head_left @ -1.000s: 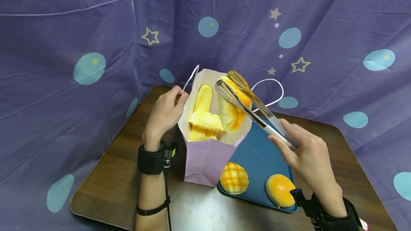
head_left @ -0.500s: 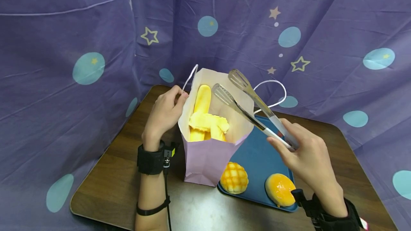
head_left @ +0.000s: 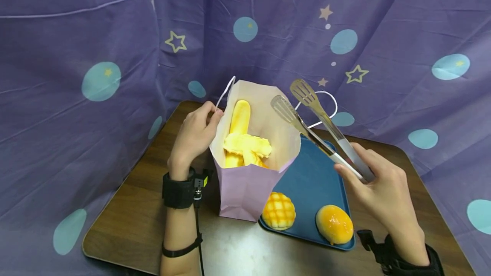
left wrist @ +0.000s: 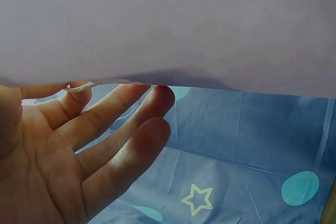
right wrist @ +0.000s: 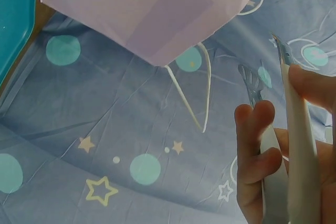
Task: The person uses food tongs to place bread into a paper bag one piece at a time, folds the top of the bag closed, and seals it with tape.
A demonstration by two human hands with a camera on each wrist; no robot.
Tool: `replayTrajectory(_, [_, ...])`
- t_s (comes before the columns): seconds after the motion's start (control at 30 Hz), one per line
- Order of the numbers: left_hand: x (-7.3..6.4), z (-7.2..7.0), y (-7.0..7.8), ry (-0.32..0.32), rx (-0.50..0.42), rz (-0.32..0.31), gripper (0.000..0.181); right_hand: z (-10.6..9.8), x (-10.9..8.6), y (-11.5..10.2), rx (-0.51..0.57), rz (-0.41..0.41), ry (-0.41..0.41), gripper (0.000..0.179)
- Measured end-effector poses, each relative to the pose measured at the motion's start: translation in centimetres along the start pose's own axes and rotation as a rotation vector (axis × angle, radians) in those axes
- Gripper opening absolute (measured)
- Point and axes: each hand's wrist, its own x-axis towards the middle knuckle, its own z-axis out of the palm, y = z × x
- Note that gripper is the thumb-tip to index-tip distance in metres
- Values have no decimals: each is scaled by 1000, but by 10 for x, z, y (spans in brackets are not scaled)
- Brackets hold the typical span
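A lilac paper bag (head_left: 245,191) stands on the table with its white inside showing. Several yellow breads (head_left: 239,116) lie within it, one crossing over the others. At its left edge my left hand (head_left: 195,133) pinches the white cord handle (head_left: 226,90) by the rim; the other fingers (left wrist: 126,161) spread loosely in the left wrist view. My right hand (head_left: 383,186) grips metal tongs (head_left: 326,133) with white handles, seen also in the right wrist view (right wrist: 302,145). Nothing sits between the tongs' slotted tips, which are spread apart above the bag's right side.
A blue tray (head_left: 314,178) lies right of the bag, partly behind it. On its near end rest a grid-patterned bun (head_left: 278,211) and a glossy round bun (head_left: 334,225). A purple curtain (head_left: 291,20) with stars and dots hangs behind the wooden table (head_left: 126,225).
The tongs let go of an orange-and-yellow bread, which dropped into the bag, and then moved right with the right hand. The left hand has stayed at the bag's rim.
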Motion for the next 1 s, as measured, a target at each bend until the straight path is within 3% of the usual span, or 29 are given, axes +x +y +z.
replayTrajectory(0.47, [-1,1,-2,5,15,2,22,-14,-12,11,-25,46,27,52])
replayTrajectory(1.0, [2,3,-1,-2,11,-2,22,-29,-43,35,-47,182,71,52])
